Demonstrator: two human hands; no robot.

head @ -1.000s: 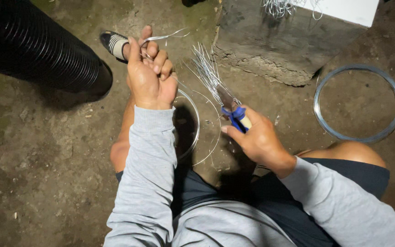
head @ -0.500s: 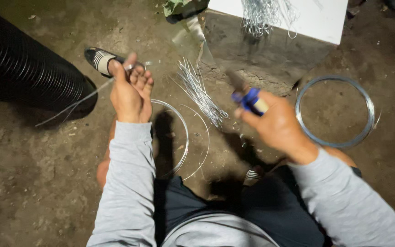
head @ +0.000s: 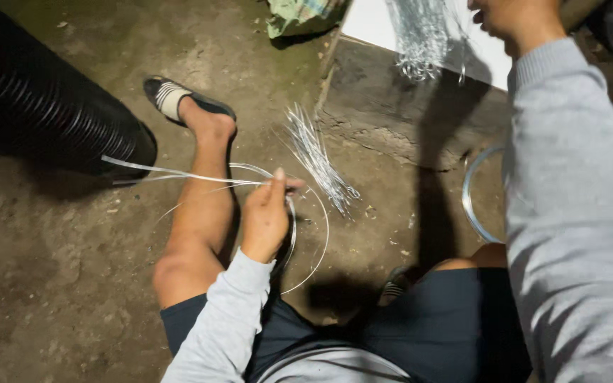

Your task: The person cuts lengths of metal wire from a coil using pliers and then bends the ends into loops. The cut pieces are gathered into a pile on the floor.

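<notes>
The thin silvery steel wire (head: 179,174) now lies pinched in the left hand (head: 265,216), its grip clamped on it just above the loose wire coil (head: 313,234) on the dirt floor, lower than half a second ago. The right hand (head: 516,18) has risen from beside that coil to the white slab (head: 487,53) on the concrete block (head: 391,113); I cannot tell its grip, and the pliers are gone from view. A bundle of cut wire pieces (head: 317,159) lies right of the coil, a black ribbed pipe (head: 44,99) left.

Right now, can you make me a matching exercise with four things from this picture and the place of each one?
Things:
1. black ribbed pipe
2. bundle of cut wires
3. wire coil
4. tangle of wire

Places:
A. on the white board, top
B. half hidden beside the grey sleeve
C. upper left, on the ground
D. on the ground in front of the concrete block

Pairs: 1-C, 2-D, 3-B, 4-A
</notes>
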